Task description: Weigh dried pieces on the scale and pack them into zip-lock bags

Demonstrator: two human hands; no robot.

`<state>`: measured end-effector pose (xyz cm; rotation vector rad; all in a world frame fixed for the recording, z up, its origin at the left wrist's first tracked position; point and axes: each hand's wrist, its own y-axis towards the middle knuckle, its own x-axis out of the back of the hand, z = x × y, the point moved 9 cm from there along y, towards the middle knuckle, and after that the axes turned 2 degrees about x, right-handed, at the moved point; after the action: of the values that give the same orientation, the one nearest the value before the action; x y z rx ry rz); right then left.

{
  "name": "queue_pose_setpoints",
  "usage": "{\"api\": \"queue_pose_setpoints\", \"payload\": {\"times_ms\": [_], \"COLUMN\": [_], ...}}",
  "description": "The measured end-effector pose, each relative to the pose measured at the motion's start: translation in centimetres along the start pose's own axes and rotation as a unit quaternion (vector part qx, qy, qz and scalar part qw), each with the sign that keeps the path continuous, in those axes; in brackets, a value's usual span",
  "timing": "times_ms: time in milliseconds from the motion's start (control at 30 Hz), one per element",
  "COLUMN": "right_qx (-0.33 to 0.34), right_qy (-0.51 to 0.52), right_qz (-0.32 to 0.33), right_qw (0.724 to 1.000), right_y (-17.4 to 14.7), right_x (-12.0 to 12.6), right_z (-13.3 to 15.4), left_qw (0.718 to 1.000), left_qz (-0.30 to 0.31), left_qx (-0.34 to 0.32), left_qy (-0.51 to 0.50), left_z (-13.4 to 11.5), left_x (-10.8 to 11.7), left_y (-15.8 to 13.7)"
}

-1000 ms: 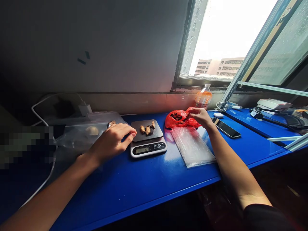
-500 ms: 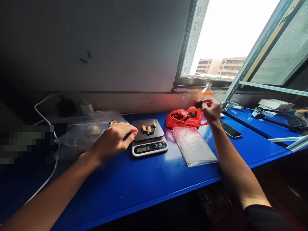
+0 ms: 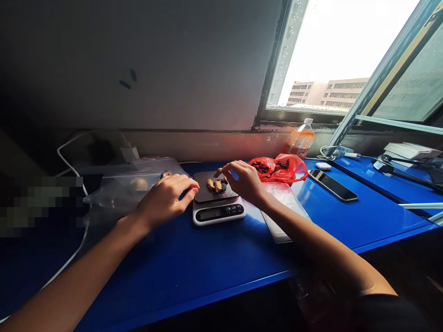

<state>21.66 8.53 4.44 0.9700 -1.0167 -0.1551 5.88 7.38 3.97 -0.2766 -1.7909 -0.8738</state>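
A kitchen scale (image 3: 219, 213) with a grey weighing plate stands on the blue table. Several dried, wrinkled brown pieces (image 3: 218, 186), some darker, lie on that plate. My right hand (image 3: 244, 179) reaches over the scale from the right, thumb and finger pinching a light-brown dried piece (image 3: 218, 172) at the plate's far side. My left hand (image 3: 171, 196) hovers just left of the scale, fingers loosely bent, thumb apart from the palm, nothing visible in it. Behind my right hand sits a red plastic bag (image 3: 289, 168) with dark dried pieces inside.
A stack of clear plastic bags (image 3: 277, 230) lies partly under my right forearm. At left are filled clear bags (image 3: 117, 186) and a white cable (image 3: 82, 184). Further right are a phone (image 3: 334, 186), a white case (image 3: 323, 166), an orange drink bottle (image 3: 301, 138) and a metal frame.
My right hand has come left from above the red bag, where it held a dark piece, to the scale. The light piece at the plate's far side has shifted. My left hand stays put.
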Motion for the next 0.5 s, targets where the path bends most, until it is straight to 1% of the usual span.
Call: {"api": "queue_pose_setpoints", "payload": {"times_ms": [133, 200, 267, 333, 400, 433, 500], "right_qx": [0.039, 0.058, 0.078, 0.090, 0.075, 0.054, -0.019], "right_qy": [-0.030, -0.034, -0.025, -0.015, -0.014, -0.019, -0.037], "right_qz": [0.071, 0.080, 0.068, 0.038, -0.016, -0.049, -0.115], "right_qw": [0.996, 0.995, 0.994, 0.995, 0.997, 0.997, 0.992], "right_y": [-0.7, -0.9, -1.0, -0.8, -0.6, -0.6, -0.9], "right_x": [-1.7, -1.8, -1.3, 0.2, 2.7, 4.2, 7.3], "right_z": [0.7, 1.3, 1.8, 1.9, 0.9, -0.2, -3.4], "left_qw": [1.000, 1.000, 1.000, 1.000, 1.000, 1.000, 1.000], "left_qz": [0.009, 0.011, 0.010, 0.010, 0.012, 0.013, 0.013], "left_qx": [-0.009, -0.014, -0.014, -0.013, -0.016, -0.018, -0.019], "left_qy": [-0.002, -0.007, -0.009, -0.005, -0.001, 0.000, 0.002], "left_z": [-0.2, -0.2, -0.1, -0.1, -0.1, -0.2, -0.1], "left_x": [-0.2, -0.3, -0.4, -0.4, -0.5, -0.5, -0.4], "left_y": [-0.1, -0.2, -0.2, -0.2, -0.2, -0.2, -0.1]}}
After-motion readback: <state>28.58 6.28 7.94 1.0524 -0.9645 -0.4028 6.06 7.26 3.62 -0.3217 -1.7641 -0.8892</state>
